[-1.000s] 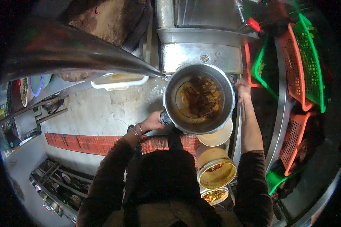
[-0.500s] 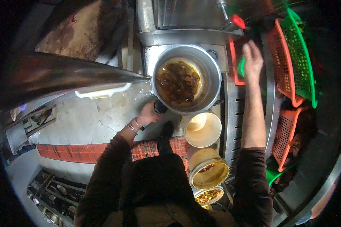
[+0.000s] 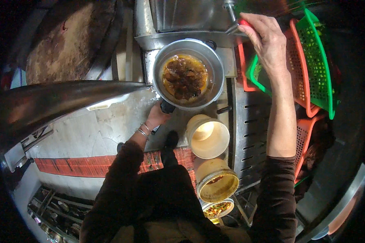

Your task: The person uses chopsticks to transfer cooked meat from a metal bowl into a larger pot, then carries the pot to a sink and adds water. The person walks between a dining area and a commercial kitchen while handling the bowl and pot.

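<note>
A deep metal pot point(image 3: 217, 83) sits near the steel sink front and holds dark brown pieces point(image 3: 184, 77) in amber liquid. My left hand point(image 3: 157, 116) is closed around the pot's black handle point(image 3: 167, 107), at the side nearest me. Up ahead on the right, my right hand point(image 3: 268, 40) pinches the red handle point(image 3: 243, 23) of a metal tap point(image 3: 230, 9). The fingers partly cover this handle. No stream of water can be made out at the tap.
Beside my legs stand a pale bucket point(image 3: 221, 139), a yellowish bucket point(image 3: 230, 187) and a tub of chopped food point(image 3: 217, 209). Orange point(image 3: 300, 69) and green baskets point(image 3: 318, 60) line the right. A dark metal rim point(image 3: 69, 95) juts in from the left, near a round wooden board point(image 3: 63, 40).
My right hand has moved forward and taken hold of the red tap handle. My left hand keeps its grip on the pot. The whole view has shifted slightly.
</note>
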Available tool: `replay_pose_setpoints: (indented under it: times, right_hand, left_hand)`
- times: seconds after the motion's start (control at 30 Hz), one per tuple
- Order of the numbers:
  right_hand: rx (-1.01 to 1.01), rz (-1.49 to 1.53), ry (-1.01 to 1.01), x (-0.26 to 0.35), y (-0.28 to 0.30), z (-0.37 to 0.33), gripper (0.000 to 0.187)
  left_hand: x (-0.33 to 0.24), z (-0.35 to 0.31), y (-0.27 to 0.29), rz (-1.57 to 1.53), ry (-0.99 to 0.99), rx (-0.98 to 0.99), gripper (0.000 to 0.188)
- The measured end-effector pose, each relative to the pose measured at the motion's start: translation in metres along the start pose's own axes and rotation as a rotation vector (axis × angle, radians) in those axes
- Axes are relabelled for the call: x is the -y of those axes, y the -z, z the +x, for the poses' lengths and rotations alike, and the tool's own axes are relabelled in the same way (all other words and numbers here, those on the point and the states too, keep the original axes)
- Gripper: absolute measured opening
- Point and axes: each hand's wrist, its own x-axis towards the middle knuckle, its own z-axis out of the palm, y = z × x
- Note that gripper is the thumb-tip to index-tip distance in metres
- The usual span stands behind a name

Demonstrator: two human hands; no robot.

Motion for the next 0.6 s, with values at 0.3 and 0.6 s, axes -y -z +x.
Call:
replay_pose_setpoints:
  times: [0.3, 0.6]
  right_hand:
    - [0.032, 0.089, -0.162, -0.007, 0.000, 0.012, 0.025]
    - [0.036, 0.164, -0.238, -0.010, -0.001, 0.010, 0.024]
  left_hand:
    - [-0.027, -0.007, 0.000, -0.067, 0.007, -0.036, 0.058]
    - [-0.030, -0.011, 0.003, -0.079, 0.001, 0.028, 0.061]
